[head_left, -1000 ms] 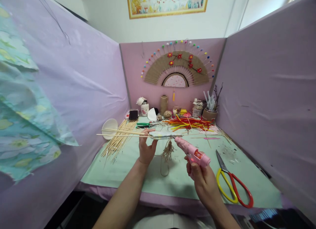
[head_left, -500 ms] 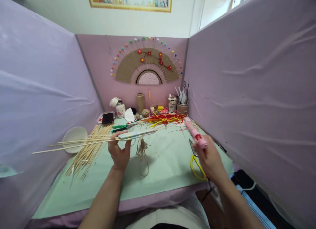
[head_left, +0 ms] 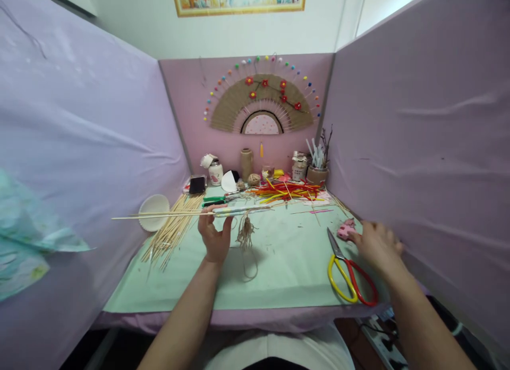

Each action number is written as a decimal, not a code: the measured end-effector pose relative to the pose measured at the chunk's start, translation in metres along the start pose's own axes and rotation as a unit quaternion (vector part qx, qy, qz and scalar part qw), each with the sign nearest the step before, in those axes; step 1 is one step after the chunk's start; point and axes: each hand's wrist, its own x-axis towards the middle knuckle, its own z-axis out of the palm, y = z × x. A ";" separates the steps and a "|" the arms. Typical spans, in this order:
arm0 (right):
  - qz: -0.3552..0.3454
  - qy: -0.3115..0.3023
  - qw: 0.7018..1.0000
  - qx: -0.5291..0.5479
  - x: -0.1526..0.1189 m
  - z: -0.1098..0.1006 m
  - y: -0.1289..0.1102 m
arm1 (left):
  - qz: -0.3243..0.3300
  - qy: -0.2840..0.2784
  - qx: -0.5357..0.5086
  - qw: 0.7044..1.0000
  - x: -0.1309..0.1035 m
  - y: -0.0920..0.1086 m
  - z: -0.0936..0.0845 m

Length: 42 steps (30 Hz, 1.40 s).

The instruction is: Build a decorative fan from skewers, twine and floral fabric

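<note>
My left hand [head_left: 215, 234] pinches a wrapped bundle of thin sticks [head_left: 241, 211] above the table. Bare stick ends reach out to the left, and a pale blue patterned wrap covers the right part. A twine tassel [head_left: 246, 233] hangs below the bundle, with a loop of string under it. My right hand [head_left: 378, 247] is low at the table's right edge, beside a crumpled pink item [head_left: 346, 229]; its fingers are blurred and partly hidden. Scissors [head_left: 346, 269] with one yellow and one red handle lie just left of the right hand.
Loose sticks [head_left: 175, 226] and a white bowl [head_left: 153, 212] are at the left. Red and yellow strips [head_left: 290, 190], green-handled pliers [head_left: 215, 200] and jars [head_left: 215, 172] lie toward the back. A fan [head_left: 261, 104] is pinned on the back panel.
My right hand has moved right and down to the table; the pink roll-shaped object it held is no longer visible in it. The view has turned left. The left hand keeps the bundle.
</note>
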 end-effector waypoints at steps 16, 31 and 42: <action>-0.393 -0.141 0.909 0.016 0.004 0.040 -0.214 | -0.119 0.054 -0.094 0.987 -0.018 0.037 0.006; -0.383 -0.050 0.918 -0.088 0.008 0.049 -0.205 | -0.332 -0.075 -0.044 0.939 0.000 0.092 -0.019; -0.388 -0.034 0.916 -0.098 0.005 0.050 -0.206 | -0.274 -0.117 0.016 0.954 0.012 0.086 -0.005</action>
